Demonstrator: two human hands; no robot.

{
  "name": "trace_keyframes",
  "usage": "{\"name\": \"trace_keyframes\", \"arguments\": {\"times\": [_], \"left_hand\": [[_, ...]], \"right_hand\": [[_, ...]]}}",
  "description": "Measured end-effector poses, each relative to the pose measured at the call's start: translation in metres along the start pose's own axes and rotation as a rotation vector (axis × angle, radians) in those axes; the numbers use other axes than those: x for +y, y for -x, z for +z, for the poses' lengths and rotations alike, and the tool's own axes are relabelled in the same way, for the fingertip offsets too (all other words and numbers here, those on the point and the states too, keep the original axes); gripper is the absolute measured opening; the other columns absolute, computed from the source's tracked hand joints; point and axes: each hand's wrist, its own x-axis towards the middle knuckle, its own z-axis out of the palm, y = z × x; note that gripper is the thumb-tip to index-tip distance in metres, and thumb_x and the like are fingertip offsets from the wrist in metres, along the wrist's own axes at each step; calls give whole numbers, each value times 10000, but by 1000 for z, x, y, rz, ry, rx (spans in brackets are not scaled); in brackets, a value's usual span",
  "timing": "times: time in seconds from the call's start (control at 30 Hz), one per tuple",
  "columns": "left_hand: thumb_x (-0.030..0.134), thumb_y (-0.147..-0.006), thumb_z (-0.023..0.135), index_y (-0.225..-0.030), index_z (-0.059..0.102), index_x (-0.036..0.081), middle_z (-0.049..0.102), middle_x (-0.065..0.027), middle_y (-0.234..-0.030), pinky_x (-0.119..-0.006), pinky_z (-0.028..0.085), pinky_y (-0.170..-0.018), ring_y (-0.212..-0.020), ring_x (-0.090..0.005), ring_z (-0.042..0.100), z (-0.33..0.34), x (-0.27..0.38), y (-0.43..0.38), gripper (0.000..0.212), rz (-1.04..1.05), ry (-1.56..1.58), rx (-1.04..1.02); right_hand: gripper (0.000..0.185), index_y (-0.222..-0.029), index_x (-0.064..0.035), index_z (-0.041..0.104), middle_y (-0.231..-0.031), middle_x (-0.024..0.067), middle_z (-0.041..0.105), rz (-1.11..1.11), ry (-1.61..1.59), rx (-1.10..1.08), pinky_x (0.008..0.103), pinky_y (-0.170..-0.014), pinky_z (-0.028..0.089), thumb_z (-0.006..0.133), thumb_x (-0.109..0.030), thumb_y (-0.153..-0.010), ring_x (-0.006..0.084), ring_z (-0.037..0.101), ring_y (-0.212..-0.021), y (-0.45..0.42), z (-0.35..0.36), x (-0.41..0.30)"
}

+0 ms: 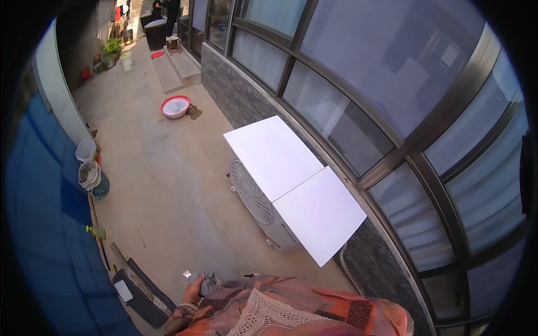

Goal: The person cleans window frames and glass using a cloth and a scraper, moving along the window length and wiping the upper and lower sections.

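Note:
My left hand (193, 291) grips a crumpled grey cloth (207, 285) low in front of my body, beside my patterned clothing. A small pale piece (187, 274) shows at the cloth's left edge; what it is I cannot tell. My right hand is out of view. Ahead and to the right stands an outdoor air conditioner unit (253, 195) bearing the GREE name. Two white panels, a farther one (273, 155) and a nearer one (320, 216), lie over its top. Farther off on the concrete floor sits a red-rimmed basin (175, 106) with whitish contents, beside a wet patch.
Buckets (93, 178) stand along the blue sheeting (38, 201) at left. Dark ribbed strips (141, 296) lie at lower left. Glazed windows (340, 109) line the right wall. Beyond the low steps (178, 75), a person (171, 17) stands near dark tubs (155, 35).

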Motion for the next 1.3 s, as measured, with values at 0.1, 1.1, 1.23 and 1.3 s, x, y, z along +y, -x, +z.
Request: {"name": "trace_keyframes", "arguments": {"times": [0.1,1.1,1.23,1.3], "left_hand": [[289,-836,694,-1171,571,-5,662,-119,-1027,-406,531,-796,-885,-263,659,11,55,-27,462,-10,-66,-22],[275,-819,711,-1136,618,17,681,-80,-1006,-318,509,-779,-897,-191,650,-30,576,-298,420,125,-427,-227],[325,-782,739,-1120,632,23,682,-76,-996,-317,507,-782,-902,-183,644,-16,631,-345,466,98,-620,-258],[342,-773,747,-1115,637,26,683,-72,-992,-320,506,-787,-903,-181,643,4,665,-370,480,86,-704,-271]], "right_hand": [[478,-1031,-35,685,-1058,169,672,-20,-5,17,434,-882,472,582,-467,-854,330,626,-1027,-27,-33,-52],[521,-987,-14,687,-1022,184,677,161,-249,-134,444,-863,472,539,-500,-872,348,632,-992,-272,-207,-361],[528,-982,-11,687,-1017,186,677,181,-330,-157,446,-860,472,533,-505,-875,350,633,-988,-304,-230,-383],[531,-979,-10,688,-1015,187,677,217,-413,-153,446,-859,472,530,-507,-876,352,634,-985,-319,-238,-400]]}}
